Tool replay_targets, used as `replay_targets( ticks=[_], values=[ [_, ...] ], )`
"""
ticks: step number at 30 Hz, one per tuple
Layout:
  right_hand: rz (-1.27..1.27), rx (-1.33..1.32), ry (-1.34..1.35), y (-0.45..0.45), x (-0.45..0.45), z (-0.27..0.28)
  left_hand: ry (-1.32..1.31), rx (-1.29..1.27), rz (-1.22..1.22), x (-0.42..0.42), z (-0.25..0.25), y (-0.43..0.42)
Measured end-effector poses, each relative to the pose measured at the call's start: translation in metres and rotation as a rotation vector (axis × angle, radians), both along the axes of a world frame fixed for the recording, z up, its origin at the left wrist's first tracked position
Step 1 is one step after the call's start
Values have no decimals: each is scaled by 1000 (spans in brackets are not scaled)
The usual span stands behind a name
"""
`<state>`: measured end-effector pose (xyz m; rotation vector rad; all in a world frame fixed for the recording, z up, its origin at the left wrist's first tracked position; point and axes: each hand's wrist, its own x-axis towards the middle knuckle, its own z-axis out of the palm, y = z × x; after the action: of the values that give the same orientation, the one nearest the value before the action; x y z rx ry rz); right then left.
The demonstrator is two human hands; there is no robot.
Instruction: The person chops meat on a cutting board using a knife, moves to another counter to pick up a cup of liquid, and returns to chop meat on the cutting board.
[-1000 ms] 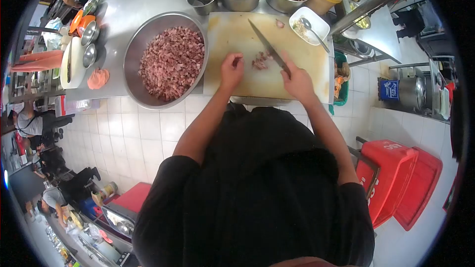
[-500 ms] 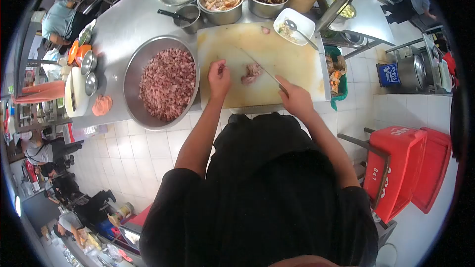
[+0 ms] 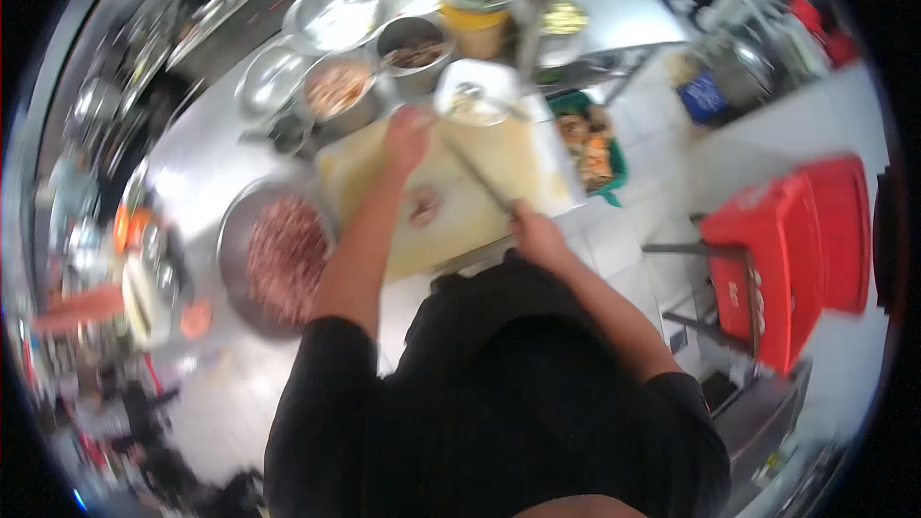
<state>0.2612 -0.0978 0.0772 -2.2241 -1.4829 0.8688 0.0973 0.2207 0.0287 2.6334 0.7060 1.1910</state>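
Note:
My left hand is over the back edge of the yellowed cutting board, close to the pots. Motion smears its fingers, so I cannot make out whether anything is in them. In my right hand, at the board's front right, is the handle of a knife. Its blade slants back and left across the board. A small heap of chopped raw meat lies on the board, left of the blade and apart from it. To the left stands a large metal bowl full of diced raw meat.
Behind the board are a pot of pale pink pieces, a pot of dark pieces and a white dish with a spoon. A green-lined bin is at the right. Red bins stand further right.
My left hand has reached from beside the chopped meat to the board's back edge. The knife stays in my right hand. The whole view has turned and blurred as my head moved.

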Motion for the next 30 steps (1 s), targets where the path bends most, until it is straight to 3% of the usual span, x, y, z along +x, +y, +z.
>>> replay_targets(
  ticks=[3, 7, 14, 23, 26, 27, 30],
  values=[
    [-40, -68, 42, 1, 0, 20, 143, -410, -121, 25, -1, 20],
    [-15, -39, 95, -3, 0, 25, 239, -393, -90, 27, -26, 43],
    [-8, 17, 123, -5, 0, 24, 312, -355, 71, 20, -22, 30],
    [13, 97, 79, -2, 7, 5, -111, -535, 276, -44, 14, -48],
    [80, 26, 116, 5, -1, 13, -274, -546, 244, -93, -10, -76],
    [132, 26, 157, 6, -5, 25, -183, -483, 328, -105, 7, -96],
    [250, 152, 234, 12, -22, 14, -281, -475, 395, -118, 38, -135]
  ],
)
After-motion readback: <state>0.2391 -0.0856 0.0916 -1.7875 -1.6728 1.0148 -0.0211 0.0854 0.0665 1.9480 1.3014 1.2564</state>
